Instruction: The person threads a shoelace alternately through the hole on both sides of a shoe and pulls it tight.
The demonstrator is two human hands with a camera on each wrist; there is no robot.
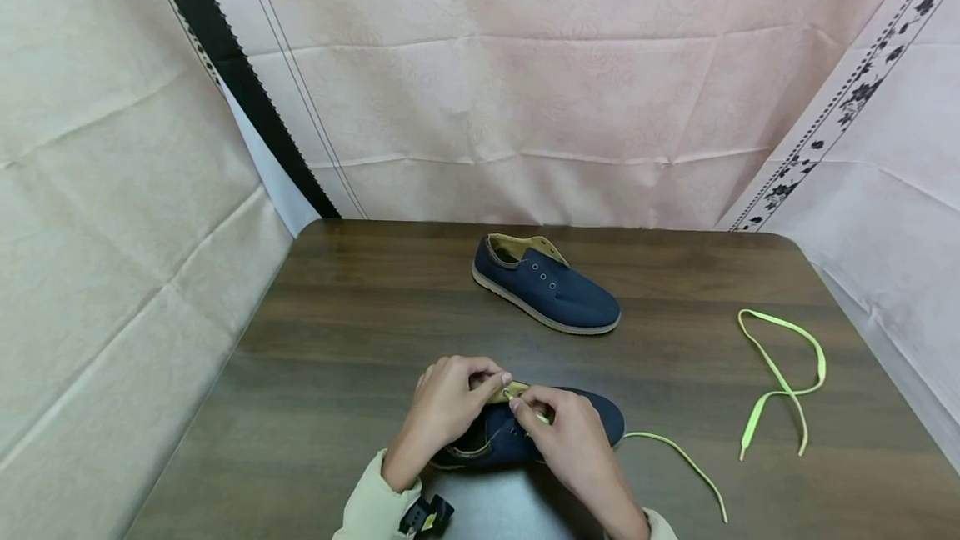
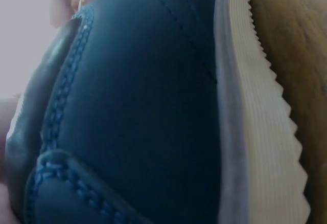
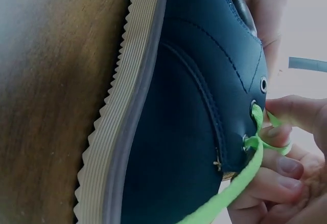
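A navy blue shoe (image 1: 495,440) lies at the table's near side, under both hands, its toe to the right. My left hand (image 1: 450,398) reaches over its opening and pinches the raised tan-lined eyelet flap (image 1: 510,391). With thumb and fingertips, my right hand (image 1: 573,432) pinches a bright green shoelace (image 3: 273,119) beside that flap. In the right wrist view the lace runs through two eyelets, while the eyelet (image 3: 263,84) nearest the opening shows no lace. The left wrist view is mostly filled by the shoe's side (image 2: 138,101) and ridged sole.
A matching blue shoe (image 1: 547,286) without a lace stands farther back on the brown wooden table (image 1: 337,340). To the right lies a second green lace (image 1: 783,390), loosely looped. A free lace end (image 1: 686,457) trails off past the near shoe's toe.
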